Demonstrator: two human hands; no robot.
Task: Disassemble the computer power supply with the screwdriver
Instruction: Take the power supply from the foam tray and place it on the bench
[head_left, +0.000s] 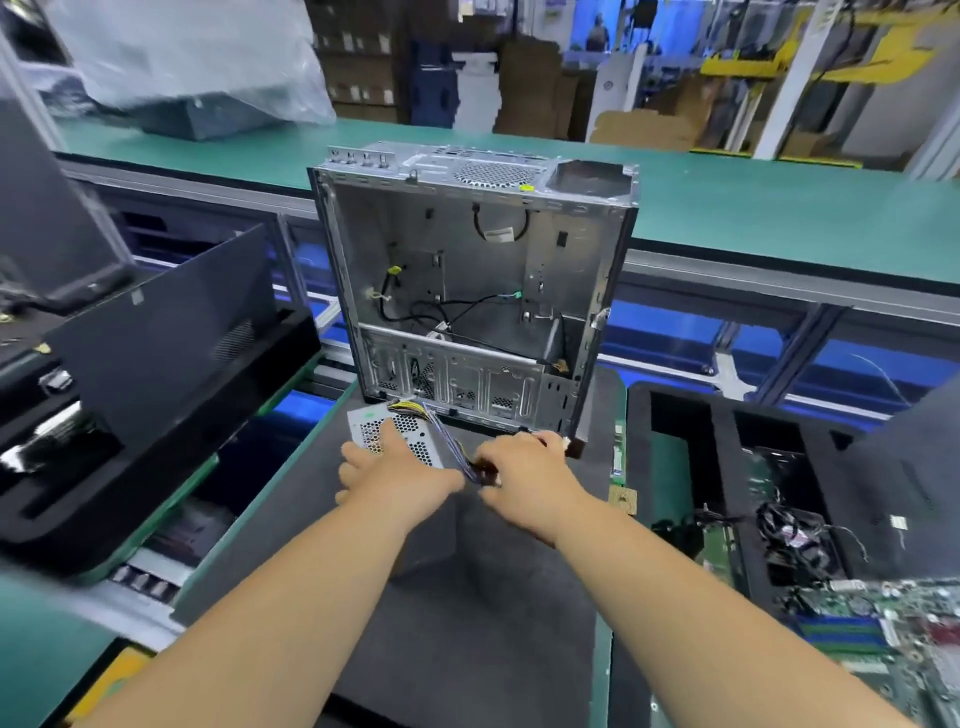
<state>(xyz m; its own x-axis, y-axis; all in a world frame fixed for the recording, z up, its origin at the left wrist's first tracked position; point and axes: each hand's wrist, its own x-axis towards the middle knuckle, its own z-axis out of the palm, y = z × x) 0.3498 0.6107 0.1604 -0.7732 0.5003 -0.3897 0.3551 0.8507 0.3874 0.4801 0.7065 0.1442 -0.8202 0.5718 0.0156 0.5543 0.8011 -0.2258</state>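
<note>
Grey perforated power supply (400, 434) on dark mat (467, 597), worktop centre, just near of open case (467, 291). Left hand (395, 475) flat on it, fingers straight. Right hand (524, 467) grips its cable bundle (447, 439). Circuit boards (872, 629) near right; black panels (166, 332) left.

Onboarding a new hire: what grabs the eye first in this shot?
The gutted computer case standing open at centre on the dark mat, loose wires inside. Just in front, the left hand rests on the perforated power supply while the right hand grips its cable bundle.
</note>
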